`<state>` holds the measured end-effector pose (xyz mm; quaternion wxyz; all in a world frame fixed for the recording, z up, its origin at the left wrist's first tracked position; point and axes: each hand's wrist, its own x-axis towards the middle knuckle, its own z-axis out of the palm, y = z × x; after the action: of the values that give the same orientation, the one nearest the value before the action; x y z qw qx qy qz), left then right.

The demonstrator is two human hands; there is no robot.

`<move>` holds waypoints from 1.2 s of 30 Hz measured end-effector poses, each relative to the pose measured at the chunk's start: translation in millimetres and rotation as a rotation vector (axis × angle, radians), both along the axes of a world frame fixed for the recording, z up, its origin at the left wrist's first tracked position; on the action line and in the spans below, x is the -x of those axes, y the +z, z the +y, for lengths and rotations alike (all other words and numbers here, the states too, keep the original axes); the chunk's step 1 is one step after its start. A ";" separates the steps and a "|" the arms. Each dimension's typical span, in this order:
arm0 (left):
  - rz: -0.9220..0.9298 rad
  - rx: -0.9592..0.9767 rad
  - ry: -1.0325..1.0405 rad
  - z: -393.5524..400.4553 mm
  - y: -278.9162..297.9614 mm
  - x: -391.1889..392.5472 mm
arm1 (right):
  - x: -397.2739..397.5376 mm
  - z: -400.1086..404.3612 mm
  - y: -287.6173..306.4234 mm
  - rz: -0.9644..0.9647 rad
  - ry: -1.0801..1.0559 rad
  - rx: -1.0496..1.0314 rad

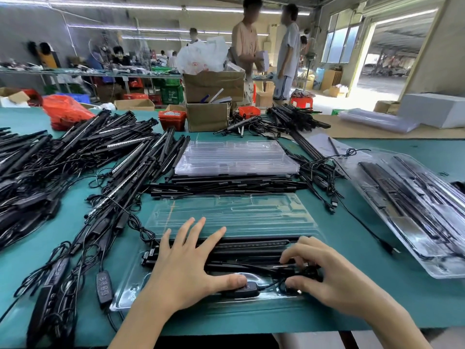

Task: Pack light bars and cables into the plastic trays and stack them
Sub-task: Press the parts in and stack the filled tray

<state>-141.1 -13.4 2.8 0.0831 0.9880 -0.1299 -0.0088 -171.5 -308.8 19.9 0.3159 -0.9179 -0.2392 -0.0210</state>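
Now I'm seating parts: my left hand [186, 268], fingers spread flat, presses the light bars [251, 248] into the tray [226, 212], thumb on the controller [242, 290]. My right hand [334, 275] curls, pinching the cable [305, 272]. Next, I judge, tuck the cable under my fingertips.
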 end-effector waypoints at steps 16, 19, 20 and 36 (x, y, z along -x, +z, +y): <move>0.009 0.009 -0.007 -0.9 3.9 1.1 | 2.2 0.6 -4.2 -0.084 -0.056 0.024; 0.009 0.040 0.005 -1.2 3.7 2.4 | -1.6 -0.7 -2.4 -0.046 -0.054 -0.019; 0.007 0.047 0.012 -1.2 3.4 2.4 | -3.1 -1.2 -2.0 -0.020 -0.047 -0.027; -0.041 -0.029 0.029 -2.2 1.2 2.7 | -3.9 -0.4 -1.6 -0.063 -0.194 0.056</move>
<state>-143.8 -15.7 4.0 0.0661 0.9909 -0.1170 0.0107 -167.6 -309.1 18.3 0.2791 -0.9441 -0.1593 -0.0738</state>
